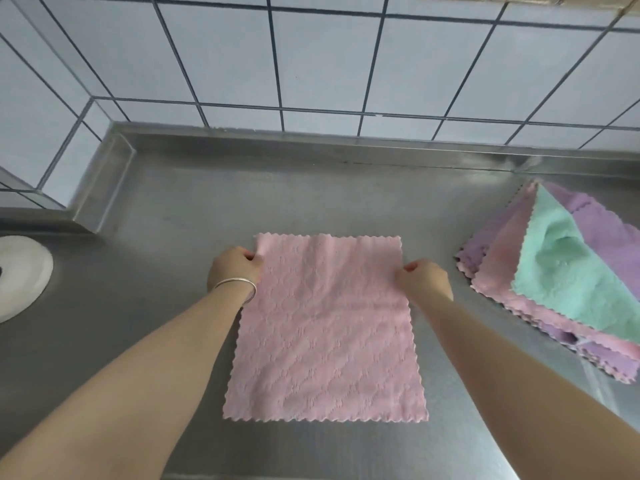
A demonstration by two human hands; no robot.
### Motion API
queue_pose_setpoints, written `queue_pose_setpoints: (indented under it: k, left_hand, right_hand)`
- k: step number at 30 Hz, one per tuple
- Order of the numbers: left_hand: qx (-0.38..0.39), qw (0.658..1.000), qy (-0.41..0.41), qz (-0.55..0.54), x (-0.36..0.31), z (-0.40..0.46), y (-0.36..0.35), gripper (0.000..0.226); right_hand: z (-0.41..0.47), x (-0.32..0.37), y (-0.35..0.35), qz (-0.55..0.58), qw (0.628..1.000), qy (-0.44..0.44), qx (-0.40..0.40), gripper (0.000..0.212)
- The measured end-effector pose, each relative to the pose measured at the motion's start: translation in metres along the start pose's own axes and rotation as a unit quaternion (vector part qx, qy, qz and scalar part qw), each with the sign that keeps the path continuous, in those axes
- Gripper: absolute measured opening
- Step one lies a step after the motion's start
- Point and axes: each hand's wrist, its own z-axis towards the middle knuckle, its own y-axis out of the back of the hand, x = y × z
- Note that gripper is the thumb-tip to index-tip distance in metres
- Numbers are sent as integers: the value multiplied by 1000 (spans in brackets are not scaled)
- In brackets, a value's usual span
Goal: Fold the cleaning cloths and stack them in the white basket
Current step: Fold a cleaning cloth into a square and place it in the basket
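1. Pink cloth (325, 327) lies spread flat on the steel worktop (173, 209), square to me, scalloped edges all round. It is unfolded.

2. My left hand (233, 270) pinches the cloth's left edge near the far corner, fingers curled round the hem. A thin bangle (239, 284) sits at that wrist.

3. My right hand (424, 280) pinches the right edge at about the same height, fingers curled likewise. Both hands hold the same cloth; neither is spread wide.

4. Waiting pile (568, 271) sits well apart at my right: a mint cloth on top, pink and lilac ones beneath, loosely fanned, not folded.

5. White basket: not in view. A white round object (20, 275) shows at the left margin, cut off; I cannot tell what it is.

6. Judgement on step: first fold about to be made, likely far edge drawn toward me. Task is at an early stage, given the pile.

7. Risks:
- My grips sit short of the true far corners, so the far strip could flop or crease as I lift.
- Uneven pull between hands would skew the fold and leave edges mismatched.
- Smooth steel gives little grip; the near edge may slide toward me rather than stay put.
- Soft fleecy fabric may spring open once released.

8. Writing, brands, labels: none readable on the cloths, the worktop or the tiled wall (311, 64).
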Motion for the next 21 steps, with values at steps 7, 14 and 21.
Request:
queue_pose_setpoints:
  k: [7,14,21]
  left_hand:
    - [-52,997,34,-39,5,4,-4,21]
    - [-20,984,-175,31,14,-52,0,8]
    - [21,866,-450,219,62,-107,-31,53]
  right_hand:
    - [5,-10,-2,-14,999,-19,-36,25]
    - [-54,-21,-25,-73,957,250,-130,18]
    - [-108,-65,-66,-236,893,382,-39,52]
